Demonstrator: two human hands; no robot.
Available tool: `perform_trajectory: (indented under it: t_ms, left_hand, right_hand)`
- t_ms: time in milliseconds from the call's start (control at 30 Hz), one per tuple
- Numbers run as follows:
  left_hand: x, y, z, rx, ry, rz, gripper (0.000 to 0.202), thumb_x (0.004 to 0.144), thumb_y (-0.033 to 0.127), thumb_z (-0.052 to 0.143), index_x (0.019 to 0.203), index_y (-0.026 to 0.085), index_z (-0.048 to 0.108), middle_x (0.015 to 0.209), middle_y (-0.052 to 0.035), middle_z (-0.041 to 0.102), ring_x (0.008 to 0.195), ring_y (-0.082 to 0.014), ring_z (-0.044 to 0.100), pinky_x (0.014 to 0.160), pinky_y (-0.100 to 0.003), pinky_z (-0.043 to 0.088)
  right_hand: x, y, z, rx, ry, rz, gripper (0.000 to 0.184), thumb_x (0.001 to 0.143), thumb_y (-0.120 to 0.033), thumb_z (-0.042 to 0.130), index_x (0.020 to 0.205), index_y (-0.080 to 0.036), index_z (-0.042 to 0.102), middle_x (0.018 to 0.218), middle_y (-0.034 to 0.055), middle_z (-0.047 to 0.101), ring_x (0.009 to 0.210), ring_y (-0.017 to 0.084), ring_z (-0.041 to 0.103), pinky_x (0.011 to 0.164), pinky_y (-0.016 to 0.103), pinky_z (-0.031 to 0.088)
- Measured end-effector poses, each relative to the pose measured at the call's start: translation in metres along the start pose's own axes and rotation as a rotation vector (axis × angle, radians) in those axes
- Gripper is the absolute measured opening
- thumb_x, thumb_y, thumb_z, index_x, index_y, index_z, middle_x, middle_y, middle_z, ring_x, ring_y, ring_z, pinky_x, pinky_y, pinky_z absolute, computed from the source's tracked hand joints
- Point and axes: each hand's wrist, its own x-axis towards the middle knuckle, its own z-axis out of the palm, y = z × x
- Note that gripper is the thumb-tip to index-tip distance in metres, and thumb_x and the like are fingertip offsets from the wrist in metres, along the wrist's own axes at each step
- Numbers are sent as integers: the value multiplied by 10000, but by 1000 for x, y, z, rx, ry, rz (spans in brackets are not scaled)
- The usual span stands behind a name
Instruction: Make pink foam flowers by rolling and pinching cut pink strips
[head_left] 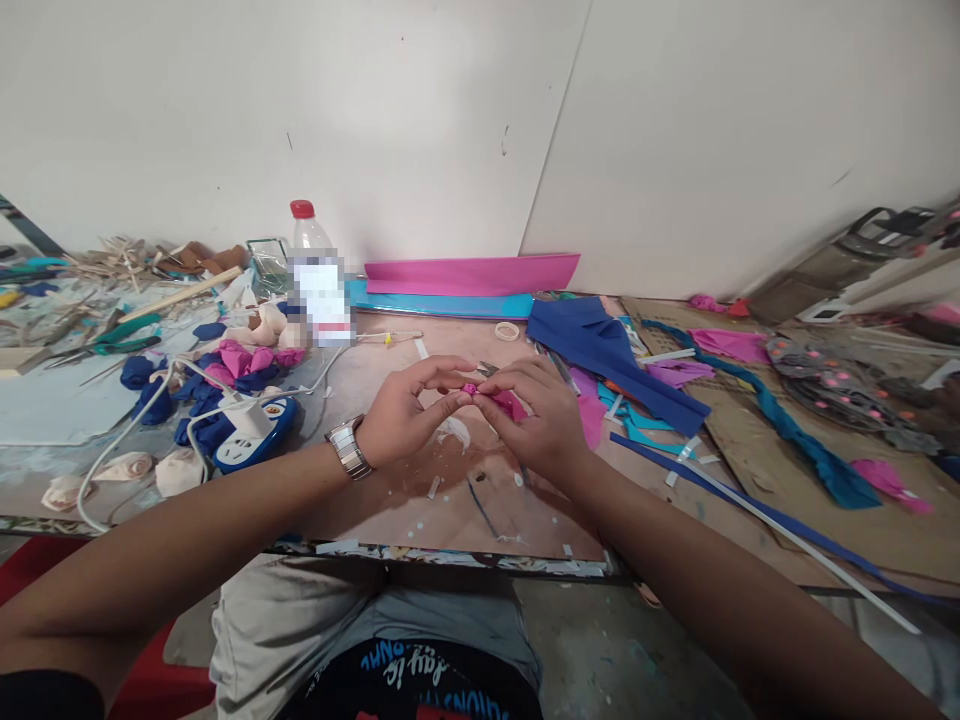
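Above the middle of the table, a small bunched pink strip [470, 390], of fabric or crepe paper, is pinched between the fingertips of both hands. My left hand [405, 408], with a watch on the wrist, grips its left side between thumb and fingers. My right hand [541, 412] closes on the other side, and more of the pink strip shows beneath its fingers. Just behind the fingertips lie metal tool tips [487, 369], mostly hidden by the right hand. A clear tape ring [507, 331] rests farther back.
To the left are a blue-and-white power strip [247, 440] with a white cable, rolled fabric rosettes [240, 360], green-handled pliers [131, 335] and a red-capped bottle [309, 230]. Blue fabric [600, 350], cardboard [750, 450] and a long white stick [802, 545] lie right. A folded pink sheet [472, 275] stands behind.
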Motion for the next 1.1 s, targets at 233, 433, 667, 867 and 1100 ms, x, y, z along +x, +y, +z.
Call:
perform_trajectory:
  t_ms: [233,433,667,867,1100]
  left_hand:
    - [-2,-4,0,59,17,28,280,981,294,616,1241,189,615,1166,-114,724,1031,-192,714,945,-333,540]
    - [-2,-7,0,95,36,37,263,993,307,590,1230,196,605,1130,-103,710,983,-188,699,907,-337,543]
    - [-4,-1,-1,225,29,114,221,1004,291,565,1190,192,633,1181,-99,703,1031,-181,691,928,-317,541]
    - [-4,3,0,239,-6,122,198,1010,304,560,1129,190,668,1083,-78,738,1003,-172,701,917,-298,553]
    - [-4,4,1,191,-41,99,220,978,311,617,1168,211,664,1131,-75,738,1040,-185,707,946,-309,553]
  right_hand:
    - [0,-1,1,6,-39,-10,87,914,-311,742,920,-238,696,895,27,770,859,226,657,848,408,493]
    - [1,0,0,-5,-58,-20,53,923,-287,725,921,-241,701,907,25,776,872,226,667,873,418,488]
    - [0,1,-1,-19,-87,-8,53,938,-275,696,897,-242,697,879,23,766,866,223,659,872,418,468]
    - [0,1,-1,-7,-81,-10,58,931,-248,675,875,-233,678,848,21,749,845,217,645,861,407,465]
    - [1,2,-1,-5,-80,12,73,934,-267,671,866,-239,671,858,25,744,858,224,647,851,410,469]
